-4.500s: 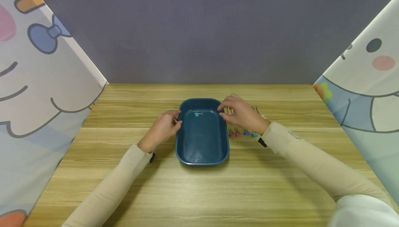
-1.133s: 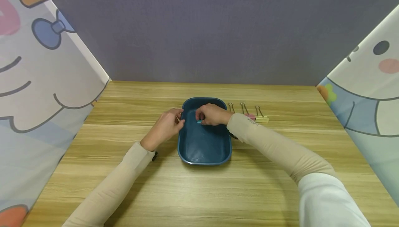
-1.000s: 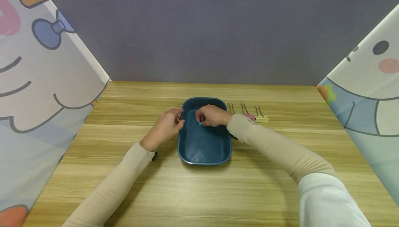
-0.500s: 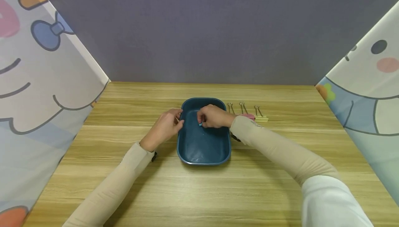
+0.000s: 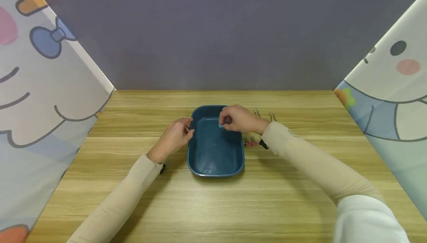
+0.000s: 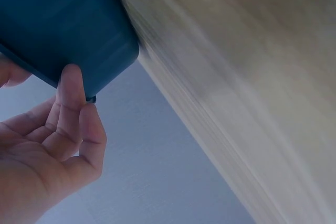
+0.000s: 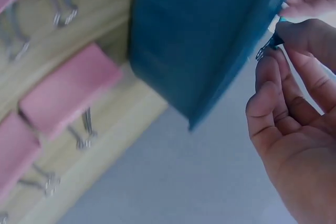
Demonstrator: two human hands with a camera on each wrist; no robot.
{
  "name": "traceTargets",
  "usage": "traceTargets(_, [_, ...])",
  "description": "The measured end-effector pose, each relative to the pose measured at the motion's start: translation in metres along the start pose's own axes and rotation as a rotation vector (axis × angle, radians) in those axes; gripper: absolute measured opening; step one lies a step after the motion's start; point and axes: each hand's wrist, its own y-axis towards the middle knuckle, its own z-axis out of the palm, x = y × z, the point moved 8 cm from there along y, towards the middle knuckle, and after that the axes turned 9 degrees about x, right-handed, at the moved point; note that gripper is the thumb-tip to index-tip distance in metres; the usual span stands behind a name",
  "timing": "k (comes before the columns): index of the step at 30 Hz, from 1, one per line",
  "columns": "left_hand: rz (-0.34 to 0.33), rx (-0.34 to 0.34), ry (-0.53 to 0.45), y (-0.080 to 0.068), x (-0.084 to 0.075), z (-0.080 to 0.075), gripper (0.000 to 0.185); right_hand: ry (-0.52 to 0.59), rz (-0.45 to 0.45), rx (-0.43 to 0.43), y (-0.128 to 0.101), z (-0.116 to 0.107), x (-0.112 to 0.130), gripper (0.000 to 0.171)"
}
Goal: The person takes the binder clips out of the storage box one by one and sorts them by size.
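A deep blue rectangular tray (image 5: 216,176) stands on the wooden table. My left hand (image 5: 171,139) holds its left rim; the left wrist view shows curled fingers (image 6: 71,85) against the tray's outer wall. Over the far right part of the tray, my right hand (image 5: 241,120) pinches a small teal binder clip (image 5: 221,125) between thumb and fingertips. The right wrist view shows the clip's wire handle (image 7: 260,52) sticking out from the fingers, level with the tray's rim.
Right of the tray lie small dark pink binder clips (image 5: 254,144). Behind my right forearm, wire handles (image 5: 256,112) of larger clips show, their bodies hidden. The right wrist view shows large pink clips (image 7: 71,90) beside the tray. A grey wall (image 5: 217,31) rises behind the table.
Earliest, the teal clip lay on the tray floor and my right hand was above the right rim. That hand took the clip, and lately moved back and right with it. The left hand stays put.
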Motion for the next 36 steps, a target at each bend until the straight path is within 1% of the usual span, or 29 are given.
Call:
traceTargets(6, [0.002,0.002,0.004,0.000,-0.002,-0.001,0.042,-0.013,-0.029,-0.081,-0.027,-0.019,0.000,0.009])
traceTargets(10, [0.000,0.002,0.011,-0.001,-0.001,-0.001,0.042,-0.007,-0.022,-0.101,-0.045,-0.025,-0.002,0.009])
traceTargets(14, [-0.001,-0.001,0.014,-0.001,0.000,-0.001,0.042,-0.002,-0.005,-0.117,-0.061,-0.027,-0.005,0.008])
traceTargets(18, [-0.003,0.002,0.009,0.000,0.000,-0.001,0.042,-0.026,0.014,-0.130,-0.076,-0.025,-0.008,0.010])
traceTargets(21, [-0.001,0.007,0.006,0.000,0.000,-0.001,0.042,-0.019,0.029,-0.136,-0.085,-0.023,-0.012,0.010])
traceTargets(25, [0.006,0.002,0.013,-0.001,-0.001,-0.001,0.042,-0.035,0.035,-0.156,-0.096,-0.017,-0.015,0.012])
traceTargets(29, [0.012,0.002,0.019,-0.002,-0.001,-0.001,0.042,-0.049,0.016,-0.156,-0.107,0.000,-0.013,0.014])
traceTargets(36, [0.003,0.005,0.018,-0.001,-0.001,-0.001,0.042,0.051,0.038,-0.131,-0.125,0.031,-0.021,0.016])
